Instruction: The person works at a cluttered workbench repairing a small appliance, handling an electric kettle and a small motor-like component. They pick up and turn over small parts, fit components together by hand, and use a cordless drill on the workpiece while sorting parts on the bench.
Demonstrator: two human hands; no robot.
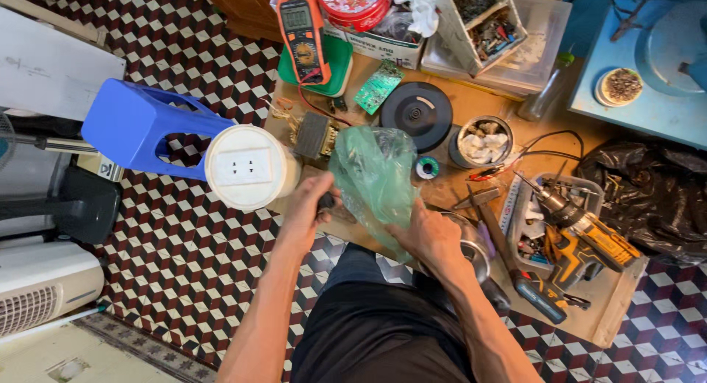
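A blue-handled white appliance [247,166] lies at ten o'clock of my hands. Between them a green plastic bag [375,178] stands open: my right hand [431,236] grips its lower edge, my left hand [309,202] pinches something small and dark.

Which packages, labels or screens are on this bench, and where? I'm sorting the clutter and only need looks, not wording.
Multimeter: top centre, on a green lid; orange case, grey screen, round dial.
Round tin: top, right of the meter; red, patterned lid.
Cardboard box: under the tin; white, dark print.
Green plastic bag: centre, held by the left hand and right hand; translucent.
White round plate: on the blue housing; printed face.
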